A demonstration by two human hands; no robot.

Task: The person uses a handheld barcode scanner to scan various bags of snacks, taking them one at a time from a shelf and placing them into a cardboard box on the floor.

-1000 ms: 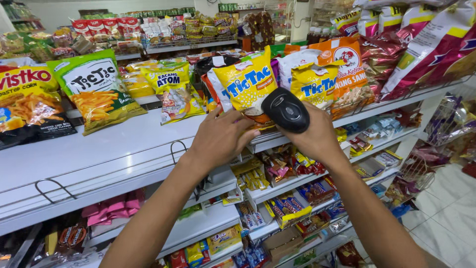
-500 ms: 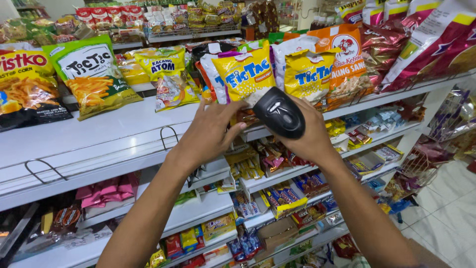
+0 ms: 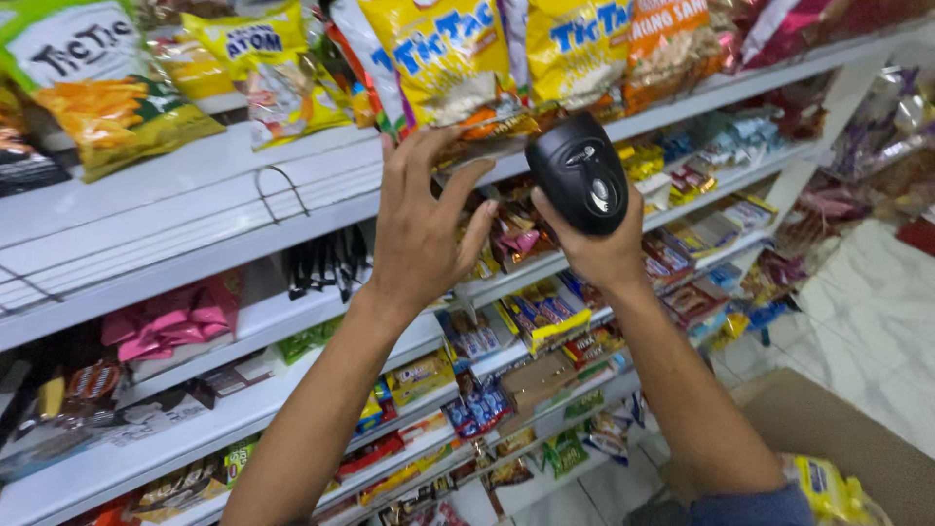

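Now the shelves (image 3: 195,209) loom closer than half a second ago, snack bags packed along the top tier. Left hand (image 3: 421,229) has risen to pinch the bottom edge of the yellow bag (image 3: 443,58). Right hand (image 3: 599,248) stays clenched round the black scanner (image 3: 579,173) just beside it.

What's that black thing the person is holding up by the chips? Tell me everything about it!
The black handheld scanner looks like smooth, slightly shiny plastic, with a rounded, bulging head and a small round grey mark on its back. The right hand grips it from below, held upright with its head raised toward the bottom edge of the yellow snack bag, which the left hand reaches with its fingers. It is level with the white metal shelf edge. No cable shows.
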